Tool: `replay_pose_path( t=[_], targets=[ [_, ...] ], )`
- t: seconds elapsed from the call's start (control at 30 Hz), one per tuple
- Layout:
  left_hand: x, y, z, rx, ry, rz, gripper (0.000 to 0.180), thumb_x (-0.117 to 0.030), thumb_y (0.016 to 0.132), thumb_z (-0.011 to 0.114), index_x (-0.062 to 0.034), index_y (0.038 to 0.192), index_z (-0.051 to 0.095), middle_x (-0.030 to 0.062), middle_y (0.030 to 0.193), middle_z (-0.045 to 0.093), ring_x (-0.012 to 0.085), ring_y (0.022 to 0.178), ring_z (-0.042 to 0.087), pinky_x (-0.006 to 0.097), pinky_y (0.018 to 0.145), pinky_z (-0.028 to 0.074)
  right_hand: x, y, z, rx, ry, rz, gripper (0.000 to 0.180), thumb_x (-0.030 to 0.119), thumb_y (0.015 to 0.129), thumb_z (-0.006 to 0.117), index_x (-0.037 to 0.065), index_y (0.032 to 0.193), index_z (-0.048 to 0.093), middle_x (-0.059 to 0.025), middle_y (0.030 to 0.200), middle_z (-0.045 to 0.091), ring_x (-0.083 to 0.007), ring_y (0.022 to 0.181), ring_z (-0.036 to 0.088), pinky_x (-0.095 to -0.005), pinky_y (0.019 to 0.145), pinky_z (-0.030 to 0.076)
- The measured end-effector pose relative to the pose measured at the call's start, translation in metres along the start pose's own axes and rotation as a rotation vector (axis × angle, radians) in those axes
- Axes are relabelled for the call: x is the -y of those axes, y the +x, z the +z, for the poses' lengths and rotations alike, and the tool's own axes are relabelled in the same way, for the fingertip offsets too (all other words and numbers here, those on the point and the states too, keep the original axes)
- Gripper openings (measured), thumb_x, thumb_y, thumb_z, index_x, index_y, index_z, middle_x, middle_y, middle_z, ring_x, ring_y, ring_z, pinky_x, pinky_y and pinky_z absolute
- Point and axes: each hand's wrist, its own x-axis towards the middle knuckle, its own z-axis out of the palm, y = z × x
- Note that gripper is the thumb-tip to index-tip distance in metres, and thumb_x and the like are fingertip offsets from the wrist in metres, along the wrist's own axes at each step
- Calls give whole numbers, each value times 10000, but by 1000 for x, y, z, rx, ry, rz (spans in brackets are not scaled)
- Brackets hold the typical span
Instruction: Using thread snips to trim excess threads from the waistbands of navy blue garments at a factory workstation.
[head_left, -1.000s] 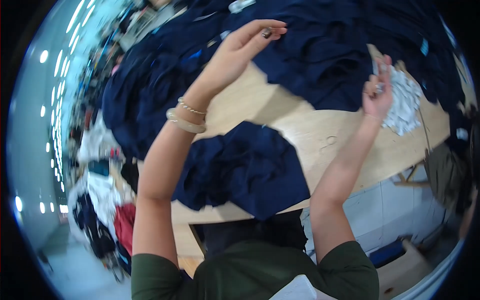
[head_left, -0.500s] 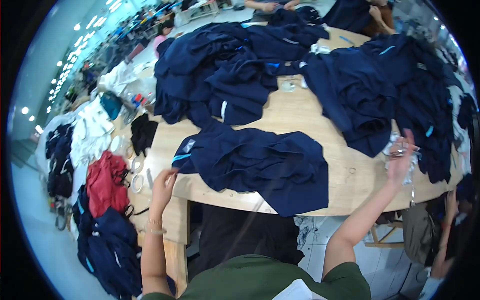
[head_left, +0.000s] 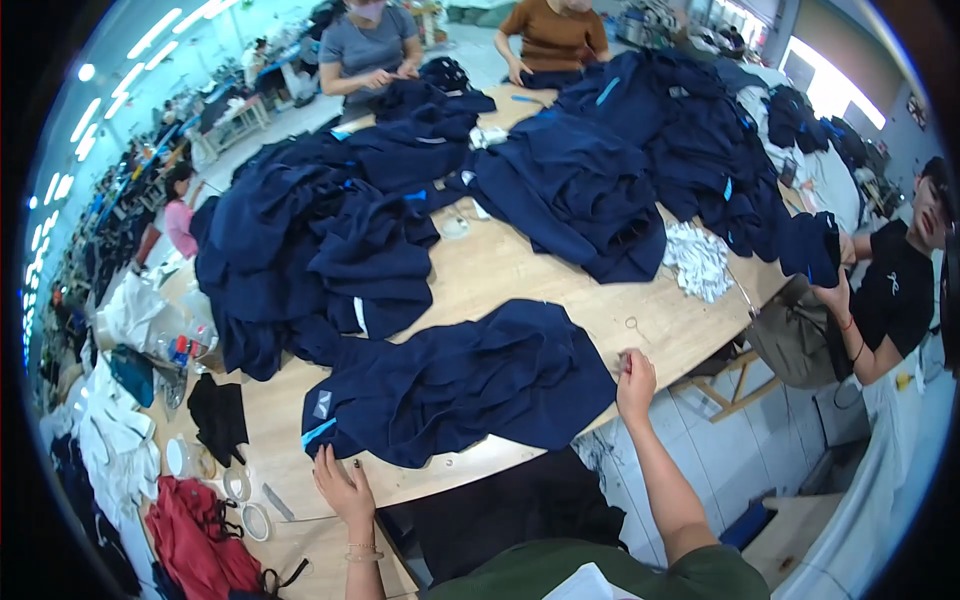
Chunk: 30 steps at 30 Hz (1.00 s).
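Observation:
A navy garment (head_left: pixel 470 385) lies spread and rumpled across the table in front of me. At its left end are a light blue strip and a small pale patch (head_left: pixel 322 404). My left hand (head_left: pixel 345 487) is open, fingers stretched out, their tips at the garment's edge just below the blue strip. Beside the garment's right end, my right hand (head_left: pixel 636 388) is closed. A bit of a small silvery metal tool (head_left: pixel 625 363) shows at its fingers; the rest is hidden.
Large piles of navy garments (head_left: pixel 320 240) (head_left: pixel 580 190) cover the table's far side. White cloth (head_left: pixel 697 262) lies at right. Tape rolls (head_left: pixel 256 521), a grey strip (head_left: pixel 278 502), black cloth (head_left: pixel 217 415) and a red bag (head_left: pixel 200 540) are at left. A person (head_left: pixel 895 290) works at right, two others across.
My right hand has come left from the white cloth to the garment's right end. My left hand has gone from a pinch to spread fingers. The view has swung right.

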Motion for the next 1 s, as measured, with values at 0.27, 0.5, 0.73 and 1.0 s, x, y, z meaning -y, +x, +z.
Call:
replay_pose_path(
  t=[0.27, 0.5, 0.73, 1.0],
  targets=[
    [2, -3, -4, -106, -81, -76, 541, -131, 823, 598, 12, 1332, 480, 195, 1385, 488, 383, 1321, 403, 480, 1130, 265, 5, 4, 5, -3, -29, 12, 173, -27, 787, 558, 38, 946, 581, -155, 860, 618, -368, 841, 585, -436, 741, 447],
    [0, -1, -3, -84, -48, -73, 548, -167, 811, 638, 5, 1310, 492, 171, 1375, 503, 372, 1305, 424, 486, 1124, 275, -6, -4, 6, -2, -26, 53, 273, -74, 767, 512, 25, 1010, 591, -162, 889, 624, -348, 852, 603, -416, 778, 466],
    [3, 4, -11, -120, -74, -72, 593, -168, 780, 656, -3, 1322, 482, 168, 1367, 511, 363, 1307, 438, 491, 1114, 296, -3, 2, 3, 78, 75, 117, 292, -117, 813, 453, 0, 1053, 570, -160, 965, 635, -293, 928, 619, -361, 852, 479],
    [2, 4, -6, 99, 190, -69, 711, -397, 845, 640, -129, 1457, 397, 148, 1556, 290, 318, 1449, 239, 532, 1154, 174, -16, 2, 2, 160, 18, 72, 201, -17, 869, 527, -4, 1068, 539, -160, 962, 599, -299, 902, 588, -371, 831, 459]
  ],
)
